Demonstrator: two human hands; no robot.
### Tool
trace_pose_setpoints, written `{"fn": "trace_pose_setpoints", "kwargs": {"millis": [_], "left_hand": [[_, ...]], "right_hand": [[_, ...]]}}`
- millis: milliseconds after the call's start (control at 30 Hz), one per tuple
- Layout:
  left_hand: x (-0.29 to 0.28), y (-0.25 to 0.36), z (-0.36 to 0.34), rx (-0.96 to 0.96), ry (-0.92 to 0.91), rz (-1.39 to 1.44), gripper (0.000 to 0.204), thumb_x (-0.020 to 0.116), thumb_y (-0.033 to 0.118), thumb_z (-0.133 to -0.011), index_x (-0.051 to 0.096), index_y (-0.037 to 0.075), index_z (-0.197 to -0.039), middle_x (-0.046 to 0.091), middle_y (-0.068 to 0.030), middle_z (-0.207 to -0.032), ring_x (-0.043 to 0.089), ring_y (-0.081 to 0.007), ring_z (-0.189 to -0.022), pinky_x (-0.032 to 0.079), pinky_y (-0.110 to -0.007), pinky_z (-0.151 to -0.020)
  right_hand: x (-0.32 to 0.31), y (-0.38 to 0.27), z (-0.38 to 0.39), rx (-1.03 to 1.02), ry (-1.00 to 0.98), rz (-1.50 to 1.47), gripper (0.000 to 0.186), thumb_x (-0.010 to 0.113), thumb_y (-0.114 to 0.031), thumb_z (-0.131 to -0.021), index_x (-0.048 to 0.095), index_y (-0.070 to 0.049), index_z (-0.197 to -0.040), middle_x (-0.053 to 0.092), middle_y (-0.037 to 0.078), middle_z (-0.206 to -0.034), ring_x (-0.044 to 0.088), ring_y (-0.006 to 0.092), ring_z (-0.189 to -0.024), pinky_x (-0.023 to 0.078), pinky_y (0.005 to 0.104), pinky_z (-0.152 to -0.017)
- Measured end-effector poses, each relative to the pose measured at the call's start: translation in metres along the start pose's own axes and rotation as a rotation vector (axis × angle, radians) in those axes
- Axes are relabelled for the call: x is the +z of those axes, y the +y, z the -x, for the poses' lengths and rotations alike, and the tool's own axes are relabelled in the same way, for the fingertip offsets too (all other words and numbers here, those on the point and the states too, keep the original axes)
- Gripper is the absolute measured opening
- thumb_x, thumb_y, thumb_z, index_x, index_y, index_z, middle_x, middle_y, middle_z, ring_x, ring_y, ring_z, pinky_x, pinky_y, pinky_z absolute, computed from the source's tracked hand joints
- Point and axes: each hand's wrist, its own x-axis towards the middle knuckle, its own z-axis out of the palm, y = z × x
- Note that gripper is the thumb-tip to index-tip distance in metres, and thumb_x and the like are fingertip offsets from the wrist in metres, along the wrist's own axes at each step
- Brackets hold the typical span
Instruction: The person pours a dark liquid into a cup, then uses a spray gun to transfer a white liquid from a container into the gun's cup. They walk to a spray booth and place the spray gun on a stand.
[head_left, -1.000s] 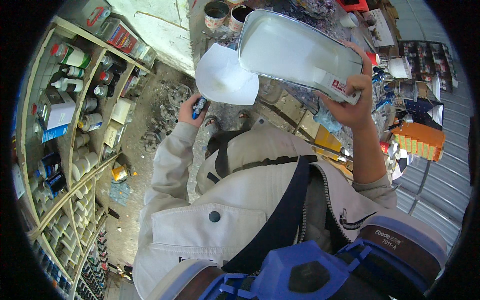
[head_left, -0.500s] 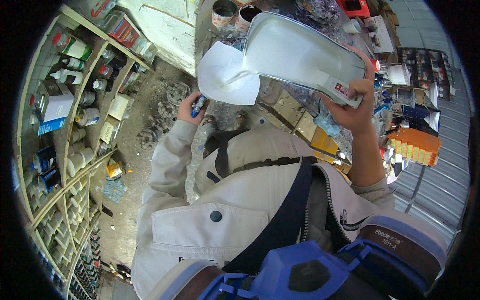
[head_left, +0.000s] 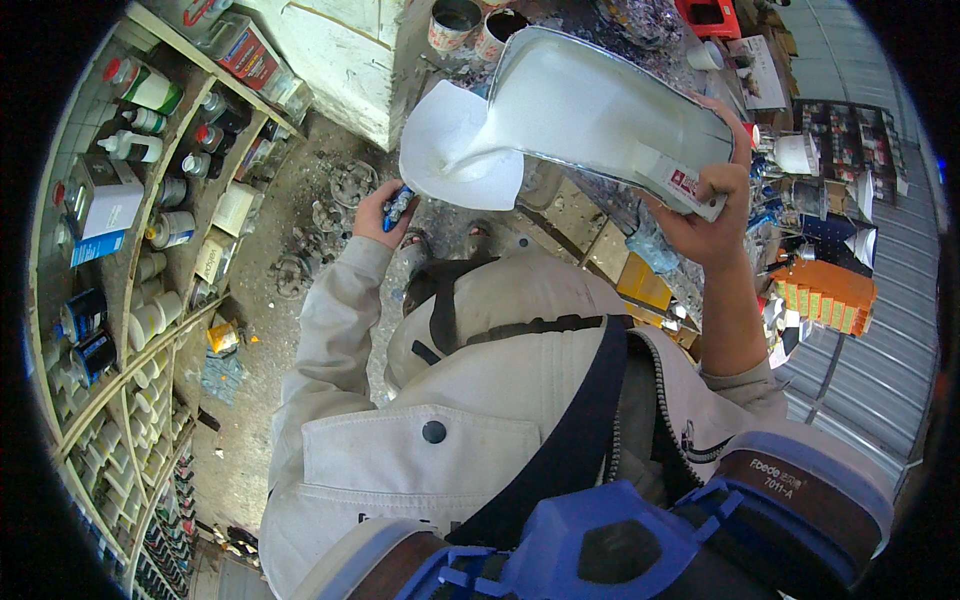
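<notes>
My right hand [head_left: 715,195] grips the far right end of a rectangular metal tin [head_left: 610,100], its inside coated white and a label on its side. The tin tilts left, and white liquid runs from its corner into a white paper cone strainer [head_left: 432,130]. My left hand [head_left: 378,215] is closed around a blue-and-silver tool that looks like a spray gun [head_left: 398,208], just below the strainer's left edge. The strainer hides whatever lies beneath it, so I cannot tell how it is held up.
Shelves [head_left: 150,230] of bottles, cans and cups line the left. Two cups [head_left: 452,24] stand on the cluttered, paint-stained bench behind the tin. Orange boxes [head_left: 825,295] are at the right. A white cabinet [head_left: 335,60] stands at the far left; the floor [head_left: 265,360] is stained.
The tin, strainer and both hands hold nearly the same places, shifting slightly right in the picture. Liquid is still pouring.
</notes>
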Motion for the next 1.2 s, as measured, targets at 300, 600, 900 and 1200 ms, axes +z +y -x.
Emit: {"fn": "trace_pose_setpoints", "kwargs": {"millis": [300, 600, 900, 1200], "left_hand": [[0.000, -0.007, 0.001, 0.000, -0.020, 0.014, 0.030, 0.079, 0.008, -0.090, 0.068, 0.003, -0.118, 0.075, -0.0164, -0.093, 0.074, -0.0292, -0.083, 0.057, -0.037, -0.080], [-0.001, -0.005, 0.004, -0.006, -0.017, -0.015, 0.036, 0.080, 0.003, -0.088, 0.068, 0.002, -0.122, 0.076, -0.0169, -0.101, 0.075, -0.0260, -0.093, 0.057, -0.036, -0.088], [0.002, -0.019, 0.008, -0.046, -0.028, 0.002, 0.043, 0.080, 0.002, -0.086, 0.068, 0.002, -0.127, 0.077, -0.0172, -0.104, 0.076, -0.0266, -0.097, 0.058, -0.037, -0.091], [0.001, -0.013, 0.007, 0.008, 0.000, 0.015, 0.043, 0.080, 0.004, -0.086, 0.067, 0.001, -0.127, 0.078, -0.0173, -0.104, 0.077, -0.0263, -0.097, 0.058, -0.037, -0.090]], "right_hand": [[-0.002, -0.002, -0.002, 0.013, -0.029, 0.024, 0.060, 0.094, -0.012, -0.067, 0.045, -0.017, -0.102, 0.050, 0.034, -0.152, 0.057, 0.0466, -0.135, 0.047, 0.0532, -0.110], [-0.006, -0.008, -0.005, -0.001, -0.111, 0.110, 0.065, 0.096, -0.014, -0.078, 0.038, -0.018, -0.107, 0.043, 0.033, -0.154, 0.056, 0.0443, -0.141, 0.053, 0.0512, -0.109], [-0.004, -0.009, -0.006, 0.001, -0.112, 0.091, 0.063, 0.095, -0.011, -0.076, 0.040, -0.017, -0.107, 0.043, 0.033, -0.154, 0.056, 0.0447, -0.140, 0.052, 0.0522, -0.109], [-0.002, -0.008, -0.005, -0.011, -0.100, 0.071, 0.063, 0.095, -0.009, -0.076, 0.039, -0.017, -0.106, 0.044, 0.033, -0.153, 0.055, 0.0479, -0.142, 0.052, 0.0551, -0.110]]}}
